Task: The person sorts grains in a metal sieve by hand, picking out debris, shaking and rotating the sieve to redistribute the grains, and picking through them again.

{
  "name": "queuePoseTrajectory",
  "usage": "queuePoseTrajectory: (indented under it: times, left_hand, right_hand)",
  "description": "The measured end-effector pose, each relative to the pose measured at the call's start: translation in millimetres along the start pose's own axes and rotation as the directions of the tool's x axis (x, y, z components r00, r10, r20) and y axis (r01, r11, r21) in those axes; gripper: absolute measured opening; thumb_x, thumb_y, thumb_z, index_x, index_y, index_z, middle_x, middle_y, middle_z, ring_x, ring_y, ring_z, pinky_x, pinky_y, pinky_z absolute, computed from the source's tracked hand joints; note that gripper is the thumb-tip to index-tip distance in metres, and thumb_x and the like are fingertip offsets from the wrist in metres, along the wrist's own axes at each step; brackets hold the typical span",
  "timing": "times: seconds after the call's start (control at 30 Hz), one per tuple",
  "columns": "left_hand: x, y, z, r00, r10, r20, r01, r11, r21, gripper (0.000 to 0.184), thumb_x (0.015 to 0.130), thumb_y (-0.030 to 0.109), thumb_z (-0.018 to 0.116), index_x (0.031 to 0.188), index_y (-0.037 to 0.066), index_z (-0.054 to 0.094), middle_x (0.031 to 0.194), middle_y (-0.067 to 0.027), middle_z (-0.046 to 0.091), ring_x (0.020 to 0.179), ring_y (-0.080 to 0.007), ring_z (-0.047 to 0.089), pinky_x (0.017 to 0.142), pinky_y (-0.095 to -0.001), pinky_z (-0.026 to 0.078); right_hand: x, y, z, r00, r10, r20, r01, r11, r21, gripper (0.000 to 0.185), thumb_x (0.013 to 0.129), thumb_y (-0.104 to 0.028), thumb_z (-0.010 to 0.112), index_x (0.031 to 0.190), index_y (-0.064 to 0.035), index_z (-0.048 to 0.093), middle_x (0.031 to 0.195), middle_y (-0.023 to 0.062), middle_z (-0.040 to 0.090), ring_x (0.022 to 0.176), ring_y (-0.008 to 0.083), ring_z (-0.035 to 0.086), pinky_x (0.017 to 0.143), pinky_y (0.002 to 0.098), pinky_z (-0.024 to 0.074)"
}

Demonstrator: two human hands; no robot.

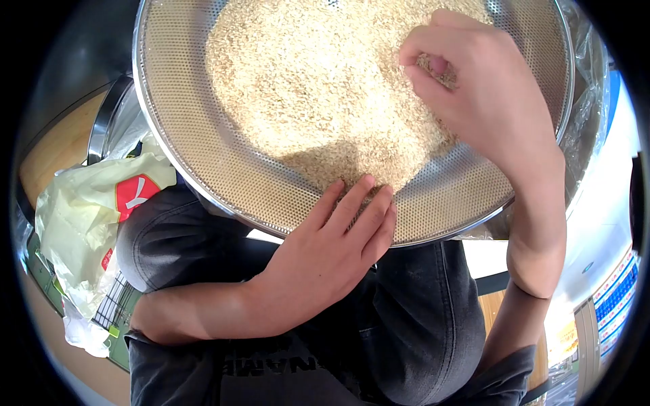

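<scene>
A wide perforated metal colander (pixel 183 128) rests over my knees, with a heap of pale tan grain that looks like rice (pixel 305 74) in it. My left hand (pixel 332 250) lies over the colander's near rim. Its fingers are stretched out, slightly apart, and the tips touch the lower edge of the grain. Above the right part of the heap, my right hand (pixel 477 84) is closed, its thumb and forefinger curled toward each other. Whatever those fingers may pinch is too small or too hidden to make out. A shadow falls on the grain near my left fingertips.
A pale plastic bag with a red logo (pixel 88 210) sits at the left, by a wire rack (pixel 115 301). Behind it is another metal rim (pixel 105 125). Clear plastic sheeting (pixel 589 88) is at the right of the colander. Blue-and-white printed packaging (pixel 616 304) stands at the far right.
</scene>
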State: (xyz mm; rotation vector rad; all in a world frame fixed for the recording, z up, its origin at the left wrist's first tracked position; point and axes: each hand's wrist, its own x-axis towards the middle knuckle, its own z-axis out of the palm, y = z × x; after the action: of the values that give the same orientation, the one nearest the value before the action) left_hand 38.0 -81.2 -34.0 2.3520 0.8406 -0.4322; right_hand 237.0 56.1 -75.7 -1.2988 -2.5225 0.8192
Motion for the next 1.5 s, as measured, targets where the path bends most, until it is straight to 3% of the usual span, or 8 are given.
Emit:
queuePoseTrajectory:
  times: [0.07, 0.13, 0.33, 0.6, 0.77, 1.0, 1.23, 1.5]
  left_hand:
    - [-1, 0, 2, 1.0, 0.002, -0.01, -0.002, 1.0, 0.003, 0.05, 0.094, 0.02, 0.052, 0.138, -0.003, 0.054, 0.148, -0.0205, 0.05, 0.14, -0.0401, 0.047, 0.116, -0.0514, 0.042]
    - [-2, 0, 1, 1.0, -0.001, -0.01, 0.001, 1.0, 0.0, 0.05, 0.094, 0.02, 0.053, 0.139, -0.003, 0.054, 0.148, -0.0204, 0.049, 0.14, -0.0401, 0.047, 0.116, -0.0513, 0.042]
    - [-5, -1, 3, 1.0, 0.003, -0.024, -0.002, 0.999, 0.041, 0.049, 0.094, 0.02, 0.053, 0.138, -0.002, 0.056, 0.149, -0.0192, 0.049, 0.141, -0.0392, 0.046, 0.116, -0.0503, 0.042]
    - [-10, -2, 5, 0.994, -0.008, -0.107, 0.012, 0.999, 0.039, 0.048, 0.093, 0.021, 0.055, 0.136, -0.001, 0.058, 0.149, -0.0171, 0.051, 0.14, -0.0367, 0.046, 0.114, -0.0474, 0.043]
    - [-10, -1, 8, 0.995, -0.007, -0.096, 0.01, 0.999, 0.035, 0.045, 0.095, 0.021, 0.055, 0.135, 0.001, 0.059, 0.15, -0.0162, 0.051, 0.141, -0.036, 0.044, 0.116, -0.0472, 0.041]
    - [-11, -2, 10, 0.994, 0.003, -0.109, 0.004, 0.998, 0.068, 0.043, 0.096, 0.022, 0.055, 0.134, 0.003, 0.06, 0.15, -0.0156, 0.05, 0.143, -0.0354, 0.041, 0.118, -0.0461, 0.039]
    - [-11, -2, 6, 0.997, 0.007, -0.082, -0.002, 0.998, 0.065, 0.046, 0.095, 0.021, 0.054, 0.136, 0.002, 0.059, 0.152, -0.0153, 0.049, 0.143, -0.0369, 0.042, 0.116, -0.0488, 0.042]
    - [-10, -2, 5, 0.999, 0.018, -0.048, -0.015, 0.998, 0.059, 0.049, 0.094, 0.02, 0.055, 0.139, 0.001, 0.057, 0.152, -0.0164, 0.049, 0.143, -0.0379, 0.042, 0.116, -0.0491, 0.041]
  right_hand:
    - [0, -1, -5, 0.995, 0.033, 0.094, -0.033, 0.999, -0.002, 0.012, 0.093, -0.008, 0.06, 0.095, -0.0012, 0.07, 0.093, 0.0086, 0.068, 0.085, 0.0224, 0.069, 0.077, 0.0372, 0.0569]
    - [-3, 8, 7, 0.996, 0.009, -0.094, 0.001, 0.994, 0.109, 0.008, 0.09, -0.005, 0.069, 0.097, -0.0039, 0.068, 0.076, 0.0035, 0.058, 0.062, 0.0148, 0.055, 0.056, 0.0285, 0.0431]
    - [-8, 14, -4, 1.0, 0.029, -0.009, -0.021, 0.892, 0.452, 0.004, 0.092, 0.0, 0.06, 0.094, -0.0029, 0.061, 0.081, -0.0013, 0.059, 0.067, 0.0054, 0.052, 0.056, 0.0242, 0.0393]
    - [-10, 14, -9, 0.983, -0.183, 0.001, 0.135, 0.725, 0.675, 0.008, 0.097, 0.002, 0.057, 0.102, -0.0011, 0.062, 0.095, 0.0073, 0.07, 0.075, 0.0103, 0.065, 0.061, 0.0222, 0.048]
    - [-17, 9, -10, 0.999, -0.041, -0.021, 0.037, 0.465, 0.885, 0.005, 0.099, 0.001, 0.061, 0.1, -0.0027, 0.057, 0.099, 0.0175, 0.076, 0.081, 0.0164, 0.074, 0.062, 0.0216, 0.0536]
    - [-19, 10, -13, 0.999, -0.034, -0.027, 0.037, 0.336, 0.941, 0.01, 0.096, 0.002, 0.063, 0.1, -0.0029, 0.055, 0.096, 0.0217, 0.076, 0.08, 0.0212, 0.077, 0.059, 0.0244, 0.0569]
    - [-25, 9, -29, 0.995, 0.088, 0.042, -0.076, 0.425, 0.902, 0.01, 0.096, -0.001, 0.064, 0.101, -0.0024, 0.055, 0.097, 0.0218, 0.076, 0.081, 0.0233, 0.077, 0.057, 0.0244, 0.0568]
    - [-46, 39, -59, 0.907, 0.302, -0.295, 0.008, 0.685, 0.728, 0.012, 0.102, -0.01, 0.062, 0.111, -0.0019, 0.062, 0.103, 0.0086, 0.07, 0.071, 0.0069, 0.059, 0.058, 0.0177, 0.0382]
